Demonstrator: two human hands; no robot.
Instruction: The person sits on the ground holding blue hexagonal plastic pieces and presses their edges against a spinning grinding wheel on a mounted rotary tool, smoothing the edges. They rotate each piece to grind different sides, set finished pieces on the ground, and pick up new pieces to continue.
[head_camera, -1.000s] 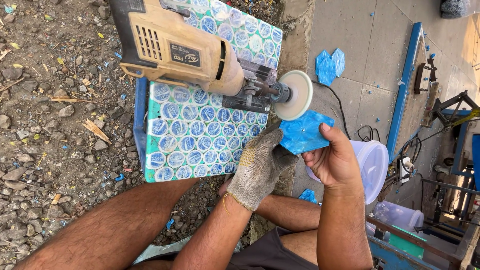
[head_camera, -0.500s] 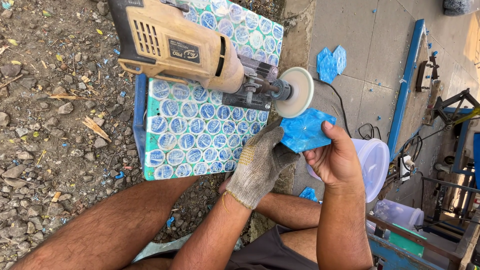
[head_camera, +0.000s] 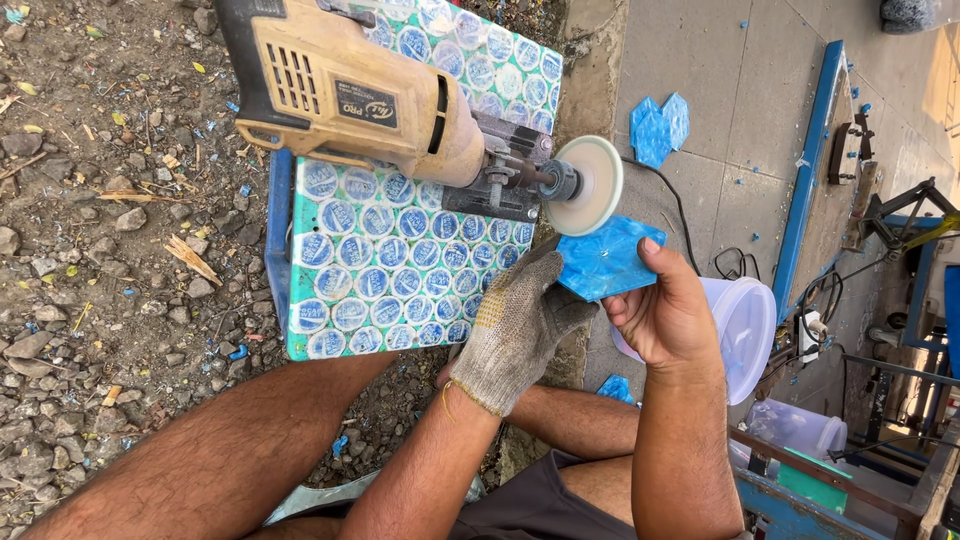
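The blue piece (head_camera: 608, 258), a flat, faceted slab of glossy blue material with angular edges, sits just below the round buffing disc (head_camera: 587, 185), its upper edge close to or touching the disc's rim; which of the two I cannot tell. It looks stiff and fairly light, thin enough to be carried on the fingertips, and its shiny face suggests it would be slippery, so the sound places to hold it are the opposite edges, well clear of the side that meets the disc. That is how it is held: the left hand (head_camera: 515, 335), in a knitted grey work glove, is closed on the piece's left edge, and the bare right hand (head_camera: 672, 315) is closed on its right edge, thumb laid over the top face. The disc is mounted on the shaft of a tan power tool (head_camera: 345, 95) that lies sideways on a green-and-white patterned board (head_camera: 390, 275). Beyond it, another blue piece (head_camera: 659, 128) of similar shape lies on the concrete paving (head_camera: 720, 70), with a small blue fragment (head_camera: 615, 388) near the person's knee. A translucent white plastic tub (head_camera: 745, 335) stands just behind the right hand. To the left is stony ground (head_camera: 110, 250), and a blue metal bar (head_camera: 808, 170) runs along the paving on the right.
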